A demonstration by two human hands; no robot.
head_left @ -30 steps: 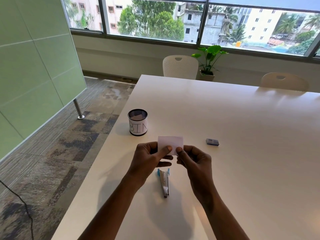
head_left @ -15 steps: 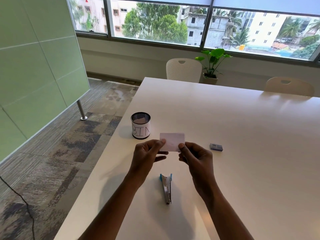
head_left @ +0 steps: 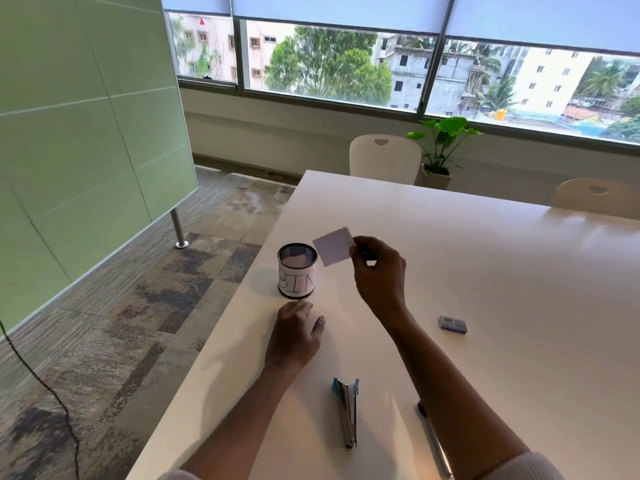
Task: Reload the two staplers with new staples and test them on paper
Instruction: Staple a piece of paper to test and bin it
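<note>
My right hand [head_left: 377, 271] pinches a small white paper slip [head_left: 335, 246] in the air, just right of and above the black mesh cup marked BIN [head_left: 297, 271]. Below the cup my left hand [head_left: 294, 336] lies on the white table [head_left: 502, 306] with fingers loosely spread and nothing in it. A blue and silver stapler [head_left: 347, 410] lies on the table between my forearms. A second slim object [head_left: 433, 441], perhaps the other stapler, lies partly hidden under my right forearm. A small staple box [head_left: 453, 323] sits to the right.
The table's left edge runs close to the cup, with carpet floor below. Two white chairs [head_left: 384, 157] and a potted plant [head_left: 440, 150] stand beyond the far edge. A green partition [head_left: 86, 116] stands at the left.
My left hand let go of the paper and dropped to the table. The right hand carried the slip up and left toward the BIN cup. The camera view shifted.
</note>
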